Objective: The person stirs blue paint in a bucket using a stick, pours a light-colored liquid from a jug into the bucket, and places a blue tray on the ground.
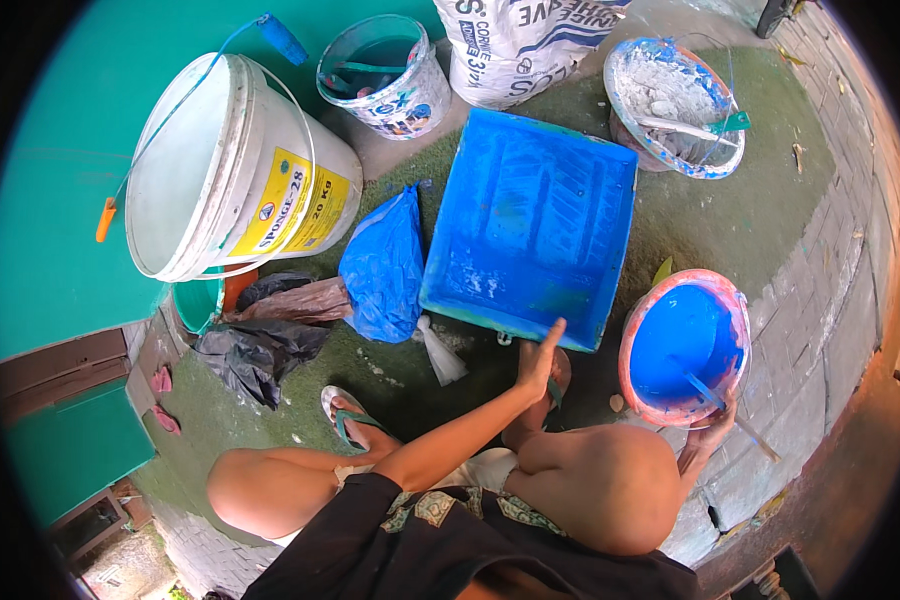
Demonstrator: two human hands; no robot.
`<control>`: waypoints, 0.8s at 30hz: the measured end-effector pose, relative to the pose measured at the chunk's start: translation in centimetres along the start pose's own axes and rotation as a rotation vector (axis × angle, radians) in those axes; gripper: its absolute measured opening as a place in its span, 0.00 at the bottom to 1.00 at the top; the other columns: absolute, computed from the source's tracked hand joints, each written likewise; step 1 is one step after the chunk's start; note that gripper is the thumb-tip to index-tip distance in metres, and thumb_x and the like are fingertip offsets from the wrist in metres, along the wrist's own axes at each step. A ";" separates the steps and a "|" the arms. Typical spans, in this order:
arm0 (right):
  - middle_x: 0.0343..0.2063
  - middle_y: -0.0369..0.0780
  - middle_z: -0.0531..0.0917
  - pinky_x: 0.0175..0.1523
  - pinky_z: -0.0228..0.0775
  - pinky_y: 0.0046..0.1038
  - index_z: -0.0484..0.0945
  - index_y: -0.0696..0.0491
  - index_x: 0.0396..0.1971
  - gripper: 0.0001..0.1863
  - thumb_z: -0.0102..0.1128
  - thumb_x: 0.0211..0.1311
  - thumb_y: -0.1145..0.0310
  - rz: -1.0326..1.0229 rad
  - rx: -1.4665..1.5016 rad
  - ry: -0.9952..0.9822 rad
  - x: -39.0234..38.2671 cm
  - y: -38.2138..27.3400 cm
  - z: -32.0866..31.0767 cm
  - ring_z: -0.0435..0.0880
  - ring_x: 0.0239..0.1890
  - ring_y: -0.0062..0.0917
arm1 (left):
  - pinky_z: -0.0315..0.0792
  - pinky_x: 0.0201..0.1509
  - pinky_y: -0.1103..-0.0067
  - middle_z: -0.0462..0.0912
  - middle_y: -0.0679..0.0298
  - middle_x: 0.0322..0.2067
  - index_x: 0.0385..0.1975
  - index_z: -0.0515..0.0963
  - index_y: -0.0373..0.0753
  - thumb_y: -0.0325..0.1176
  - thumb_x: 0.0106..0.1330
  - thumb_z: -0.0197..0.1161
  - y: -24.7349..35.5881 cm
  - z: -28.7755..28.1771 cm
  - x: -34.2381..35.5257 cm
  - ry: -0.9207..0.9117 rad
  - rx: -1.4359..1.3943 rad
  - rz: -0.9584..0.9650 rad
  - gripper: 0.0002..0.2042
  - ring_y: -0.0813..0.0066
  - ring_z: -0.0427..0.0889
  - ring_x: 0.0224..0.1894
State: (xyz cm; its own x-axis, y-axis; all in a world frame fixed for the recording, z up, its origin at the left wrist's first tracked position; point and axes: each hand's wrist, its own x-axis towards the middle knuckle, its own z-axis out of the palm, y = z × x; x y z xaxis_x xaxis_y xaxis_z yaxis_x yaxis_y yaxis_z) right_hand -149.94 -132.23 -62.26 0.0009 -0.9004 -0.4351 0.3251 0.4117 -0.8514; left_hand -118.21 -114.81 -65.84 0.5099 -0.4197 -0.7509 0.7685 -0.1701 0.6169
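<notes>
The person squats on the ground. Their right hand (712, 432) is clasped on the near rim of a small bucket of blue paint (682, 345), a stir stick (730, 410) leaning inside it. The left hand (538, 360) lies flat and unclenched, fingertips touching the near edge of the blue paint tray (530, 225). Left of the tray sits a blue plastic bag (382, 265). Beyond it stand a big white bucket (235, 170) and a plaster-filled tub (670, 105).

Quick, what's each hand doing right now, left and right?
Left hand: open, fingers straight, touching the near edge of the blue paint tray, holding nothing.
Right hand: gripping the rim of the bowl of blue paint.
</notes>
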 end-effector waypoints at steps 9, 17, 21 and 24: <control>0.44 0.36 0.81 0.55 0.71 0.32 0.74 0.55 0.59 0.22 0.58 0.66 0.66 0.003 -0.035 0.005 -0.4 -0.3 0.2 0.79 0.47 0.25 | 0.64 0.76 0.63 0.74 0.51 0.59 0.58 0.67 0.24 0.33 0.73 0.55 1.6 -4.0 2.3 -0.268 -0.642 -0.465 0.20 0.56 0.74 0.64; 0.45 0.36 0.80 0.55 0.71 0.33 0.70 0.54 0.63 0.27 0.59 0.63 0.67 0.010 -0.156 -0.082 0.4 -1.3 -0.3 0.79 0.48 0.24 | 0.71 0.73 0.62 0.76 0.54 0.57 0.57 0.68 0.30 0.24 0.74 0.54 -0.1 -3.3 -1.2 -0.353 -0.759 -0.304 0.14 0.60 0.76 0.62; 0.43 0.35 0.79 0.52 0.72 0.32 0.70 0.54 0.62 0.26 0.57 0.63 0.67 0.013 -0.149 -0.020 0.6 -1.2 -0.3 0.79 0.45 0.24 | 0.66 0.76 0.60 0.76 0.58 0.58 0.60 0.67 0.35 0.25 0.75 0.56 1.0 -1.6 -2.0 -0.308 -0.771 -0.395 0.16 0.61 0.73 0.66; 0.43 0.36 0.79 0.49 0.72 0.31 0.70 0.54 0.61 0.26 0.56 0.63 0.66 0.005 -0.144 0.004 0.5 -1.1 -0.3 0.79 0.43 0.24 | 0.65 0.75 0.63 0.74 0.61 0.61 0.60 0.68 0.36 0.32 0.75 0.59 1.9 1.4 0.9 -0.408 -0.869 -0.294 0.18 0.64 0.72 0.67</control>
State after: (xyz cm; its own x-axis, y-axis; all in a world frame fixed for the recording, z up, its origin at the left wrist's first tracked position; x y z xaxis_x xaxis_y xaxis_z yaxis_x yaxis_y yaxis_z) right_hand -150.55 -133.07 -61.63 -0.0018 -0.8979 -0.4401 0.1859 0.4321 -0.8824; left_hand -116.83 -116.75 -65.08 0.2077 -0.7671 -0.6070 0.9414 0.3252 -0.0889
